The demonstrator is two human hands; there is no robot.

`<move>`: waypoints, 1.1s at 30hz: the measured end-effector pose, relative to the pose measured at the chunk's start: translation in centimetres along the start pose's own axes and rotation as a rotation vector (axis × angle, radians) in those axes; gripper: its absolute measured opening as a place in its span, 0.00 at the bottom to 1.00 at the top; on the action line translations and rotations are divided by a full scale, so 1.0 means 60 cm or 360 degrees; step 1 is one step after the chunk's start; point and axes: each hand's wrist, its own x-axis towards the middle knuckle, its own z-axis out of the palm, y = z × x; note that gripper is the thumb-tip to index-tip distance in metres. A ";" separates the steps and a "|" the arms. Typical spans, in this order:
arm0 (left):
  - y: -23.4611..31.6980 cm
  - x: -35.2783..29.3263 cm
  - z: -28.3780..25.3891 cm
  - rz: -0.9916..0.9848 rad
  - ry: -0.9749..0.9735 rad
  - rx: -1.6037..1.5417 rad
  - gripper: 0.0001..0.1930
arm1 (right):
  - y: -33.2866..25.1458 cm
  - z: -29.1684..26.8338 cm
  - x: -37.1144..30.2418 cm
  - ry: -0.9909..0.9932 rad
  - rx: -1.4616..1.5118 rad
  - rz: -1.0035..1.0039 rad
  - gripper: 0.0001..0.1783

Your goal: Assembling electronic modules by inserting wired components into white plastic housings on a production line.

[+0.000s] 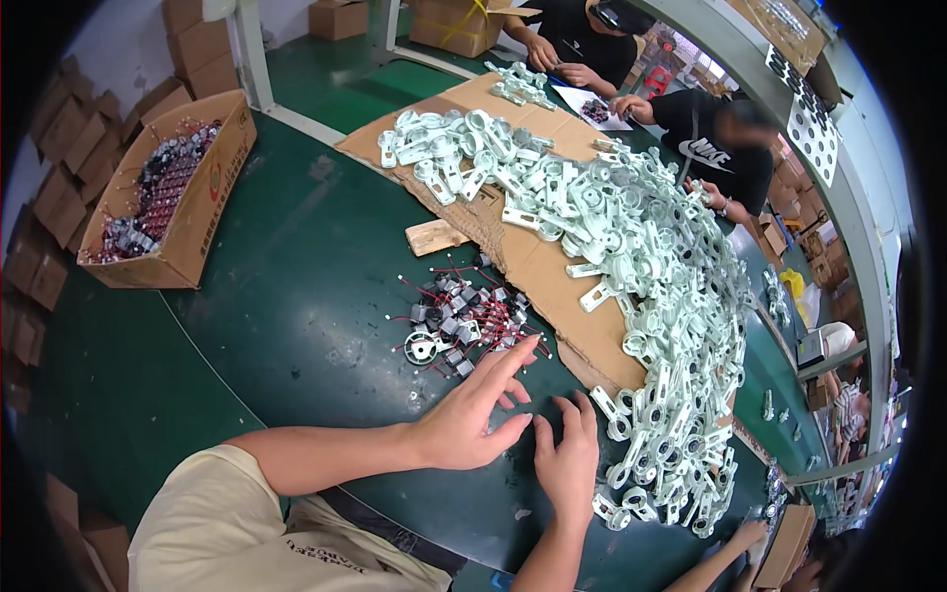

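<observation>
Both hands lay empty on the green worktop. Left hand reached with fingers spread wide toward the motors, a small heap of grey parts with red wires; its fingertips were at the near edge of that heap, and I could not tell whether they touched a part. Right hand rested flat, fingers loosely spread and holding nothing, just on the near side of the motors and beside the left hand, the two nearly touching.

One round white housing lay at the left edge of the motors. Beyond the motors, a cardboard sheet ran across the worktop, and a large pile of pale green-white castings covered most of it and spilled down to the right of the motors, close past the right hand. A small wooden block sat just beyond the motors at the sheet's edge. Far to the left of the motors stood an open carton filled with more wired parts. Well beyond the motors, on the far side of the castings, two people in black shirts worked with their own hands.
</observation>
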 end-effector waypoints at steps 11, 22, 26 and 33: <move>-0.001 0.000 -0.001 0.0047 -0.0009 0.0012 0.50 | -0.003 -0.002 0.003 -0.0015 -0.0021 0.0020 0.20; 0.002 -0.008 0.011 0.0250 -0.0088 0.0101 0.11 | 0.024 0.004 0.008 0.0272 -0.0060 0.0046 0.24; 0.001 -0.006 0.012 0.0252 -0.0148 0.0127 0.12 | 0.017 0.003 0.011 0.0468 -0.0044 0.0187 0.26; 0.010 -0.010 0.012 0.0433 -0.0090 0.0094 0.08 | -0.005 0.034 0.027 0.0449 0.0070 -0.0141 0.22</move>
